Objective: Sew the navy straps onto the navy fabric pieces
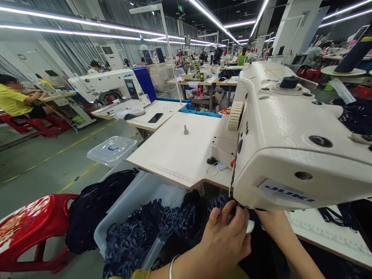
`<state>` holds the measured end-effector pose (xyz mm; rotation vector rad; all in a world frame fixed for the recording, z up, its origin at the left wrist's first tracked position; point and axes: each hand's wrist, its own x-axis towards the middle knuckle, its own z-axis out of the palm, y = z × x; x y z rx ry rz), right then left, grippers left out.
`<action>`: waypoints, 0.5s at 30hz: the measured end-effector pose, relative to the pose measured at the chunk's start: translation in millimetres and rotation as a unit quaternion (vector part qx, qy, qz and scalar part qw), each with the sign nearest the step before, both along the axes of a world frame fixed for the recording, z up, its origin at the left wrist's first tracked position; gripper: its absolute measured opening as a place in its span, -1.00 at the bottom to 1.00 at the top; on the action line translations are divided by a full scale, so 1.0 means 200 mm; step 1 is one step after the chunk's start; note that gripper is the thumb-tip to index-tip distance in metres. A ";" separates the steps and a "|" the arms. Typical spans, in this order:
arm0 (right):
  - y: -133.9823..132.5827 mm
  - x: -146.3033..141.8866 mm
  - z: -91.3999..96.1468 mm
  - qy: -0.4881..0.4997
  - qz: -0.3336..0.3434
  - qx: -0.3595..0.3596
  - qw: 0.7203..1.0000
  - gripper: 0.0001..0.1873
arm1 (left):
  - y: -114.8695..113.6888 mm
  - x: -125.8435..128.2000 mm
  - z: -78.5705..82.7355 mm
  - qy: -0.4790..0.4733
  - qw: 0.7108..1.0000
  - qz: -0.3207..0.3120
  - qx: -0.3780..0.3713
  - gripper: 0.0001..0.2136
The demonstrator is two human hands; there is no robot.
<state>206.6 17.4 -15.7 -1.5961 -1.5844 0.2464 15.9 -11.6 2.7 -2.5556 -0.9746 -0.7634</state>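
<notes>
My left hand [228, 232] is at the needle end of a white JUKI sewing machine [293, 155], its fingers curled and closed on dark navy straps [217, 202]. A bracelet circles the left wrist. Beside the left fingers a small white part [250, 226] shows; what it belongs to is unclear. My right hand [270, 221] reaches under the machine head, which hides its fingers. The navy straps trail leftward from the left hand toward a translucent plastic bin [116, 207] heaped with looped navy strips [136, 236].
The white sewing table [174, 149] carries a small grey metal piece [186, 130]. Left stand a red stool [43, 221], a dark strap bundle [93, 205] and a clear lid [112, 149]. Beyond are a phone [155, 117], another JUKI machine [110, 83] and a person in yellow [13, 99].
</notes>
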 end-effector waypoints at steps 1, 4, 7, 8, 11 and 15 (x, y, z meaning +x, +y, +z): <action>0.00 0.00 0.00 -0.004 -0.002 0.004 1.000 -0.76 | 0.00 0.00 0.00 0.001 1.000 0.008 0.002 -0.61; -0.01 -0.02 -0.01 -0.020 -0.011 0.019 1.000 -0.73 | -0.01 -0.01 -0.01 0.006 1.000 0.017 0.005 -0.62; -0.02 -0.02 -0.01 -0.033 -0.011 0.026 0.999 -0.67 | 0.00 -0.01 -0.01 -0.005 1.000 0.009 0.003 -0.62; -0.02 -0.02 -0.02 -0.037 -0.011 0.027 0.999 -0.65 | 0.00 -0.01 0.00 -0.012 1.000 0.009 0.002 -0.62; -0.02 -0.02 -0.03 -0.041 -0.008 0.020 0.999 -0.61 | 0.00 -0.01 0.00 -0.023 1.000 0.005 0.008 -0.61; -0.01 -0.01 -0.03 -0.028 0.002 0.003 1.000 -0.56 | 0.00 -0.01 -0.01 -0.010 1.000 -0.003 0.004 -0.63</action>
